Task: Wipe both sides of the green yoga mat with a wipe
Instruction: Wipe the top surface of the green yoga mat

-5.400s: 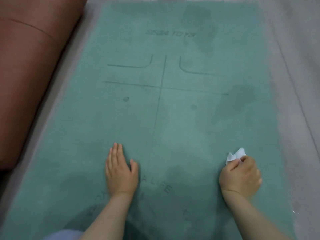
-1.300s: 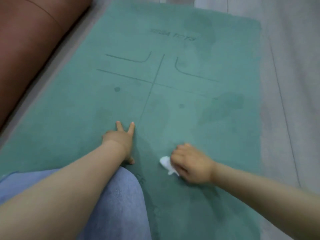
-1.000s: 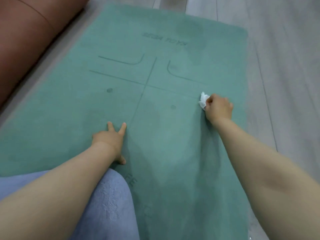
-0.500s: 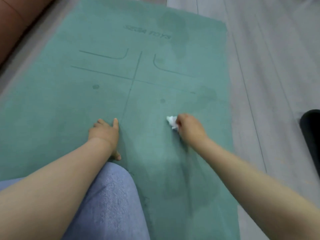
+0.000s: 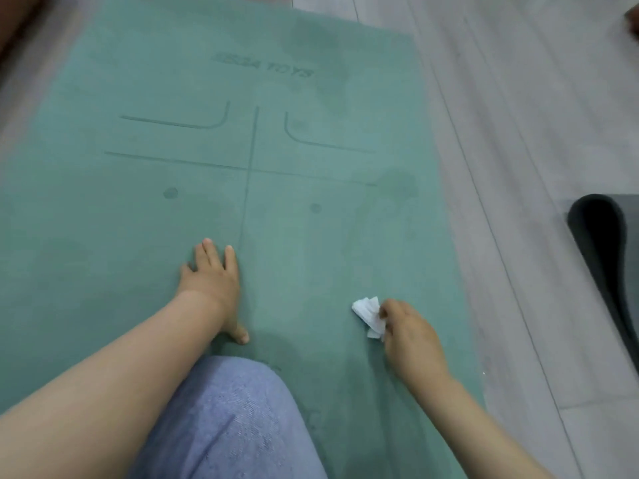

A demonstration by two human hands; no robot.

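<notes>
The green yoga mat [image 5: 145, 236] lies flat on the floor, printed side up, with alignment lines, two dots and lettering at its far end. Darker damp patches show on it, mostly along the right half. My left hand [image 5: 212, 281] presses flat on the mat just left of the centre line, fingers straight. My right hand [image 5: 409, 335] grips a crumpled white wipe [image 5: 368, 314] against the mat near its right edge. My knee in blue jeans [image 5: 228, 420] rests on the near end of the mat.
Grey wood-look floor [image 5: 518, 115] runs along the right of the mat. A dark rolled mat [image 5: 605, 250] lies on the floor at the right edge of view. A strip of brown sofa [image 5: 12, 19] shows at the top left corner.
My right hand has dragged the wipe back towards me and to the right, from mid-mat to near the right edge. The left hand stays planted. The view has shifted right.
</notes>
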